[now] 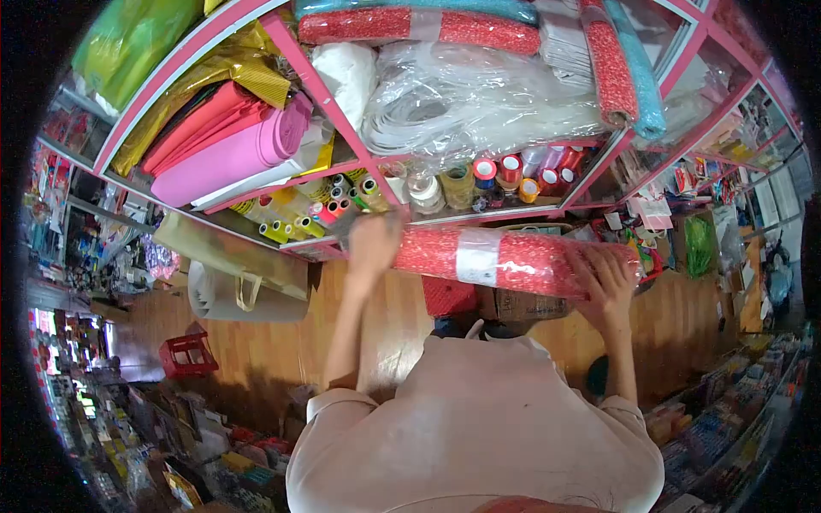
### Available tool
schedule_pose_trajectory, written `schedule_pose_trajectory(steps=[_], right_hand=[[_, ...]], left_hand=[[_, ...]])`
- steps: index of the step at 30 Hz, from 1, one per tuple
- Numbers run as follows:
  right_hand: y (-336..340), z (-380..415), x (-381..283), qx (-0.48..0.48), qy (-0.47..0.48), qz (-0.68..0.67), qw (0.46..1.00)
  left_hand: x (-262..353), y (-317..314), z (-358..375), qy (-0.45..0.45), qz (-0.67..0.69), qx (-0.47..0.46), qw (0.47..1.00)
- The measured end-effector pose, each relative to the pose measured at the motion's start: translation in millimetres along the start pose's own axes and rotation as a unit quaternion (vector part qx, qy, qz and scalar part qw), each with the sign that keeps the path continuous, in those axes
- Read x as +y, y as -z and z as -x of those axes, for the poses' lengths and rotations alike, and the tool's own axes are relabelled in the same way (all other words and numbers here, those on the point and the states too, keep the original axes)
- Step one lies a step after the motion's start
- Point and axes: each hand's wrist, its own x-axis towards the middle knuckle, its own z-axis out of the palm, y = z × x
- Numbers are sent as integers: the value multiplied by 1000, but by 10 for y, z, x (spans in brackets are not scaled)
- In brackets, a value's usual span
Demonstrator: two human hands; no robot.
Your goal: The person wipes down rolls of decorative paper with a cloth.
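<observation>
A thick red glittery roll point(530, 261) in clear plastic, with a white label band around its middle, lies level across in front of the shelf. My right hand point(607, 282) grips its right end, fingers spread over the top. At the left end, my left hand point(370, 248) is closed on what looks like a dark grey cloth point(346, 227), partly smeared by motion. The left fingertips are hidden. Just behind the roll, several ribbon and tape spools point(485, 173) stand on the lower shelf.
A pink-framed shelf point(321, 85) holds pink foam sheets point(235, 154), plastic-wrapped white coils point(436, 111) and another red roll point(611, 77). Below stand a cardboard box point(522, 303) and a large beige bag point(231, 265). A red stool point(188, 352) is on the wooden floor.
</observation>
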Motion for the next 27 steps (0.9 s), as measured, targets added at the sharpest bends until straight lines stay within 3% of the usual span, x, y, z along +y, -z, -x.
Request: schedule_pose_trajectory(steps=[1,5,7,9,11,13,14,15,17,18,19,20,21,23,27], right_hand=[[76,25,27,-4,-14,9,1000],[211,4,27,3,-55,-37,998],[221,-68,-39,-3,-80,-53,995],[143,-127,-130,-26,-110,-113,987],[-10,-161,-268,-19,-107,-138,984],[-114,-149,-388,-50,-164,-194,966],[-155,-107,-369,-123,-219,-221,942],[-106,-122,-374,-125,-218,-220,942],[47,-171,-386,-189,-285,-324,882],[79,-143,-341,-190,-285,-325,881],[112,-84,-242,-220,-313,-370,847],[134,-23,-155,-247,-340,-413,808],[133,45,-89,-244,-342,-414,807],[110,173,-18,-271,-390,-498,725],[128,90,5,-331,-399,-490,701]], left_hand=[[-236,-3,-15,20,-36,-1,999],[93,241,89,43,32,22,998],[533,182,193,-32,24,163,986],[1007,85,366,-87,-3,126,988],[1468,-7,506,-148,102,46,983],[1723,-194,645,-242,121,29,962],[1706,-210,664,-241,122,30,962],[1684,-206,678,-277,137,48,950],[1417,-281,677,-314,137,102,934],[1253,-109,607,-259,136,125,948],[1007,-3,526,-218,37,130,967],[735,110,391,-186,66,141,970],[341,46,317,-142,24,173,974],[-145,73,120,-57,86,229,968],[-30,139,12,-116,51,215,968]])
